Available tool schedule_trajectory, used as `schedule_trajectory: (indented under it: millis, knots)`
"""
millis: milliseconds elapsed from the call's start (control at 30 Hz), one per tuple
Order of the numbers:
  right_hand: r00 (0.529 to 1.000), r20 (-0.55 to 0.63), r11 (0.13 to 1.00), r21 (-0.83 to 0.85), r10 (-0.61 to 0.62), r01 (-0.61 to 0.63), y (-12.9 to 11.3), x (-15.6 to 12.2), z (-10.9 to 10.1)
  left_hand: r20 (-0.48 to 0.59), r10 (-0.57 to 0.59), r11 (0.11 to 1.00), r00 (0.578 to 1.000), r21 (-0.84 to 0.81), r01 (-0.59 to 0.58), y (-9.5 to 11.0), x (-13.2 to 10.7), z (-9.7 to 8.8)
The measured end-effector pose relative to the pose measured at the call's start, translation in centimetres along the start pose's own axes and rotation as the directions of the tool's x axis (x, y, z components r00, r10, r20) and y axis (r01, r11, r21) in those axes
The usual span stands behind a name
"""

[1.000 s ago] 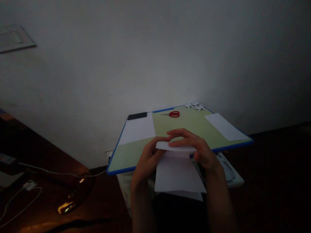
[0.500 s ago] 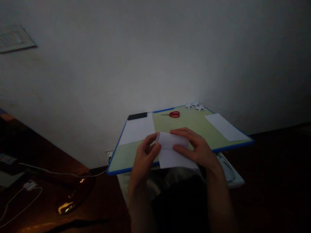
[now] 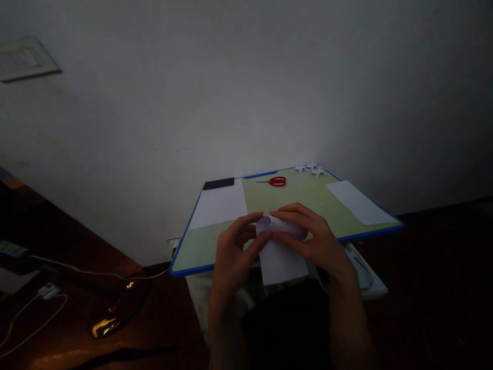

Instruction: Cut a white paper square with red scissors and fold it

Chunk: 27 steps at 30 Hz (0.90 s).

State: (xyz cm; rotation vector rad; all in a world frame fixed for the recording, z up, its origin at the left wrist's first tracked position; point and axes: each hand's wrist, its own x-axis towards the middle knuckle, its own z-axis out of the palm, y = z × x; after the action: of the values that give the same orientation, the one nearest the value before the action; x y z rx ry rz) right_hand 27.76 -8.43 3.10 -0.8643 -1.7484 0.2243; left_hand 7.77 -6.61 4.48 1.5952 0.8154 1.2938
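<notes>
A white sheet of paper [image 3: 283, 262] is held in the air over the near edge of the board, its top part curled over into a loose roll and its lower part hanging flat. My left hand [image 3: 239, 246] pinches the roll's left end between thumb and fingers. My right hand [image 3: 308, 231] grips the roll from the right, thumb on the near side and fingers over the top. Beyond the hands, red-handled scissors [image 3: 276, 181] lie on the pale green board [image 3: 304, 198].
The blue-rimmed board carries a white sheet [image 3: 223, 203] and a dark flat object [image 3: 218, 183] at left, small folded white pieces [image 3: 311, 169] at the back right, and a white strip [image 3: 358, 203] at right. A wall [image 3: 246, 92] rises behind. A white cable [image 3: 96, 275] runs at left.
The top of the paper has gone from a folded-over flap to a rounder curl, and its lower part hangs further down. My left thumb has moved right along the paper.
</notes>
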Motion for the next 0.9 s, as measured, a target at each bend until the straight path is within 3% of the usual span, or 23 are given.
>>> schedule_trajectory:
  millis: [167, 333, 600, 800, 900]
  knots:
    - [0.996, -0.087, 1.0, 0.001, -0.003, 0.003, -0.3, 0.1, -0.2, -0.029, 0.06, 0.99, 0.998, -0.126, -0.063, 0.3, -0.1, 0.2]
    - [0.985, -0.168, 0.999, -0.009, 0.039, -0.041, -0.4, 0.0, -0.2, 0.017, 0.146, 0.954, 0.989, -0.268, -0.136, -0.6, 0.2, 0.5]
    - [0.964, -0.263, 1.0, 0.003, -0.026, 0.027, -1.0, 0.1, 0.7, -0.038, 0.341, 0.904, 0.939, -0.262, -0.338, -1.2, 0.9, 1.7]
    - [0.934, -0.303, 0.982, -0.074, -0.187, 0.173, -1.6, 0.4, 0.7, -0.075, 0.426, 0.878, 0.901, -0.204, -0.432, -0.9, 0.9, 2.0]
    - [0.922, -0.345, 0.984, -0.101, -0.175, 0.15, -1.5, 0.3, 0.7, -0.089, 0.461, 0.871, 0.883, -0.145, -0.47, -0.9, 0.8, 1.9]
